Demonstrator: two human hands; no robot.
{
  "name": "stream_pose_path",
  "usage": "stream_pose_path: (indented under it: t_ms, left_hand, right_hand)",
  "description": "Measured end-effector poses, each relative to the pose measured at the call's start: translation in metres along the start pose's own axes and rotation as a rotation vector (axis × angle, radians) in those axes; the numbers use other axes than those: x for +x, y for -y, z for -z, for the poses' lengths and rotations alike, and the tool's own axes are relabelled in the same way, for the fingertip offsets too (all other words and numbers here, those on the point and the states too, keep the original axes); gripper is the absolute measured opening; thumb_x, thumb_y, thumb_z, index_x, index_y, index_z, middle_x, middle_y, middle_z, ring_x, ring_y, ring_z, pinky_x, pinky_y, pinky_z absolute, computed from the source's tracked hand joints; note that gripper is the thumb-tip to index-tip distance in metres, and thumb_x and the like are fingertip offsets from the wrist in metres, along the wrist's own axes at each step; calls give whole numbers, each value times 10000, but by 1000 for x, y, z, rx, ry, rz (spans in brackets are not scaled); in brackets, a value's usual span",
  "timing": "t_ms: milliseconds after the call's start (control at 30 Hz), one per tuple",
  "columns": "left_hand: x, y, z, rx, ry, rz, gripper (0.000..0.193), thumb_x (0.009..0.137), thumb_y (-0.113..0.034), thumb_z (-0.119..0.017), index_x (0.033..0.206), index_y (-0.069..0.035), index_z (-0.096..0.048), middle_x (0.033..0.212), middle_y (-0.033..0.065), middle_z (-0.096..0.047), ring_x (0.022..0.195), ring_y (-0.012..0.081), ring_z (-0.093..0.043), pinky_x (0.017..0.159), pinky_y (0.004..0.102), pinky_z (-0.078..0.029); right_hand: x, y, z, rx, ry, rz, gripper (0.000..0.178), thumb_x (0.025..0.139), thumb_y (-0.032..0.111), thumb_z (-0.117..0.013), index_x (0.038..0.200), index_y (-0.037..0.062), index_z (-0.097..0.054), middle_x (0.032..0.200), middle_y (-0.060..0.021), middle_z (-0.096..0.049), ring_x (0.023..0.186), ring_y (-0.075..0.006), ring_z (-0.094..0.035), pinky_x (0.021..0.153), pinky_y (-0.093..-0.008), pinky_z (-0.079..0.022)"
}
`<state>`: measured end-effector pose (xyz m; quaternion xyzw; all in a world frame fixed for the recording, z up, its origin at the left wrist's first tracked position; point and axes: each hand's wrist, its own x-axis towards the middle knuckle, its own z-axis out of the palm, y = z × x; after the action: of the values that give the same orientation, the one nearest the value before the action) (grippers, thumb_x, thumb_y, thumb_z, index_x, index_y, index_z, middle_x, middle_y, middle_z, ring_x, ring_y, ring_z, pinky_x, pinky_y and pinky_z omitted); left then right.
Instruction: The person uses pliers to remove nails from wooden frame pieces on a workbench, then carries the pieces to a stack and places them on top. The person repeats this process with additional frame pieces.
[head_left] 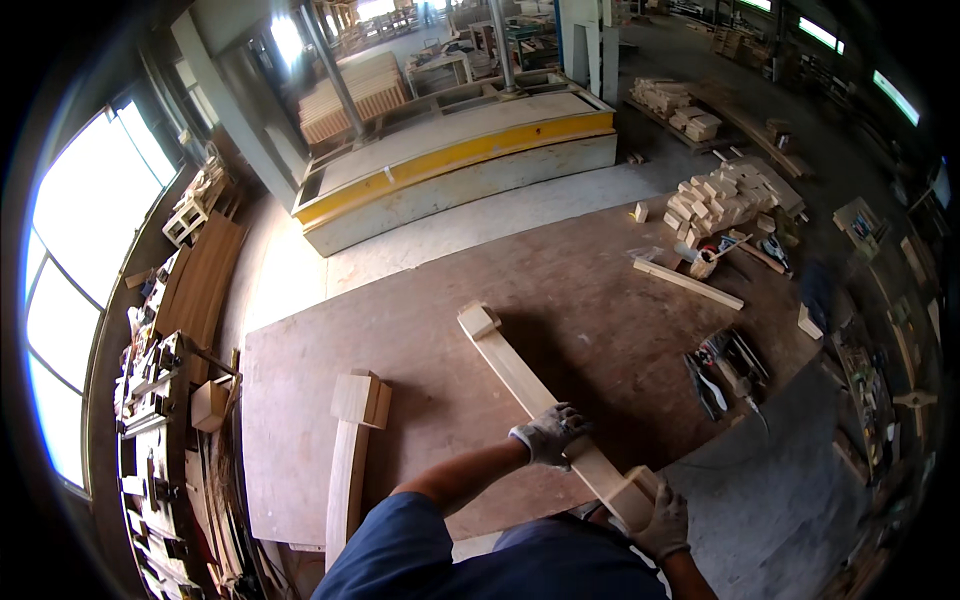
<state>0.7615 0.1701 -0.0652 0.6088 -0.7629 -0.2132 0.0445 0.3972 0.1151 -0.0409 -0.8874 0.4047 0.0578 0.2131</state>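
Observation:
A pale wooden beam [520,376] lies slantwise before me, with a small wood block [480,318] at its far end and another block [634,492] at its near end. My left hand [553,434], in a grey work glove, grips the beam past its middle, fingers over the top edge. Also gloved, my right hand [664,524] is closed around the near end by the block; part of its grip is hidden. To the left, a second wooden beam [346,480] with a chunky block [361,399] at its far end rests on the brown worktable [290,400].
Power tools [728,372] lie on the table's right side. Behind them are a loose wood strip [688,283] and a heap of small blocks [722,200]. A yellow-edged machine bed [460,160] stands beyond the table. Racked timber [155,430] lines the left, by the window.

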Motion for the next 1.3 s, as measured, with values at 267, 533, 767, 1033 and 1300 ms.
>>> stream_pose_path:
  t_ms: [267,533,767,1033,1300]
  left_hand:
    - [23,-64,3,145,360,-55,1034,612,-441,-951,1480,-83,-518,1386,195,-626,1313,360,-575,1137,458,-394]
    - [39,-128,-15,177,382,-195,1000,725,-414,-895,1542,-48,-449,1437,202,-599,1306,357,-582,1076,471,-453]
    - [57,-196,-61,175,352,-207,263,846,-228,-698,1024,-35,-693,1045,187,-746,1007,380,-723,845,487,-571]
    - [97,-349,-86,249,494,-269,479,966,-254,-558,1439,-181,-563,1020,164,-760,947,369,-752,787,488,-594]
    - [213,-450,-148,476,650,-526,376,939,-316,-639,1214,-69,-708,1064,170,-769,969,327,-759,807,441,-597]
  right_hand:
    - [-110,-69,-23,-110,-75,79,1194,632,528,-894,1502,-48,-313,1337,-297,-482,1255,-463,-473,1102,-548,-383]
    - [-196,-100,-4,67,-48,-80,1241,649,598,-899,1533,-52,-321,1384,-274,-455,1287,-447,-456,1114,-538,-399]
    - [-260,-162,-32,143,-61,-145,1197,676,592,-861,1577,4,-335,1447,-290,-397,1349,-472,-417,1150,-523,-384]
    - [-369,-267,-16,261,17,-393,1187,651,409,-881,1591,16,-272,1547,-283,-338,1444,-439,-378,1181,-499,-378]
    - [-481,-328,-73,436,-239,-588,1224,608,283,-875,1609,32,-217,1554,-335,-330,1387,-516,-429,1127,-546,-428]
